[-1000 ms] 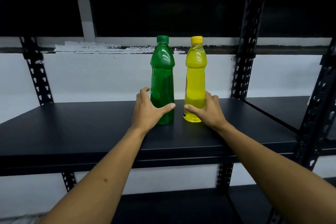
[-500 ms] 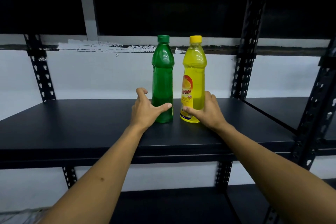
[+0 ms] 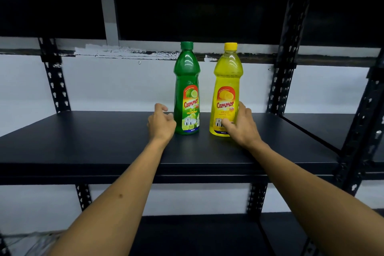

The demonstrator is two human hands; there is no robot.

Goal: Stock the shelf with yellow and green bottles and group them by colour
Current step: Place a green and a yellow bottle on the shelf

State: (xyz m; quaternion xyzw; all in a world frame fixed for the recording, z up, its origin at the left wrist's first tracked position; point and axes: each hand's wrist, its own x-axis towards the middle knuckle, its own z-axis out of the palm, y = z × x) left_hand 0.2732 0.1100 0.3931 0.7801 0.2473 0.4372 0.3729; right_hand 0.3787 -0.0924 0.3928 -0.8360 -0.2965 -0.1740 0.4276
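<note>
Since 1 second ago the 2 bottles have been turned labels-forward and stand further apart. The green bottle (image 3: 187,89) stands just right of the left hand (image 3: 162,124), whose loosely curled fingers look to have let go. The right hand (image 3: 242,124) still wraps the yellow bottle (image 3: 226,91) low down. Both stand upright on the shelf (image 3: 83,141), likely starting 2 colour groups.
</note>
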